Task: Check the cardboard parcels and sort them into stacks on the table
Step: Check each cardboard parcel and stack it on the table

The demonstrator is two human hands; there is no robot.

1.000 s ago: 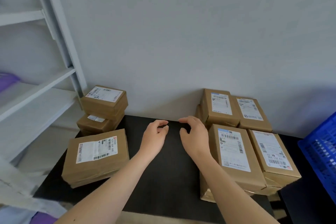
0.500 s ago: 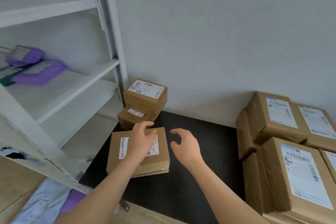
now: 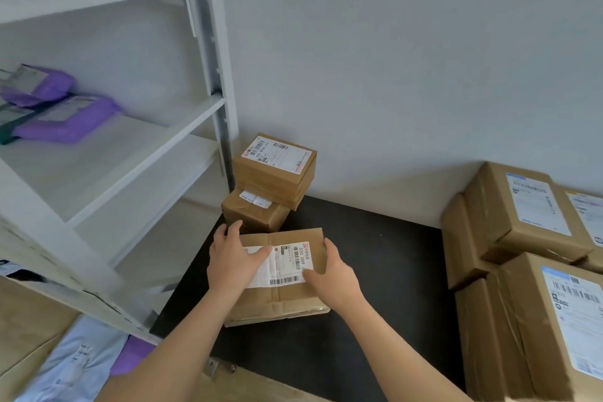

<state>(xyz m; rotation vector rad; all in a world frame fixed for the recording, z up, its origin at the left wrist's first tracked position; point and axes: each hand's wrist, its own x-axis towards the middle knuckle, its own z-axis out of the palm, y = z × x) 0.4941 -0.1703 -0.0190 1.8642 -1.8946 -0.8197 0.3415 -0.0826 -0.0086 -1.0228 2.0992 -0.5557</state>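
A flat cardboard parcel (image 3: 287, 299) with a white label lies on the black table (image 3: 375, 258), near its left edge. My left hand (image 3: 231, 258) rests on its left side, fingers curled over the far left corner and thumb across the label. My right hand (image 3: 332, 274) grips its right edge, thumb on top by the label. Behind it stands a stack of two small parcels (image 3: 270, 186) against the wall. Several larger labelled parcels (image 3: 522, 238) are stacked at the right.
A white metal shelf unit (image 3: 208, 52) stands left of the table, with purple mailer bags (image 3: 65, 124) on one shelf. Pale blue and purple mailers (image 3: 85, 356) lie on the floor below. The grey wall runs behind the table.
The view swung left. Both hands moved from mid-table to the flat parcel; the left one landed on it first, then the right hand closed on its right edge.
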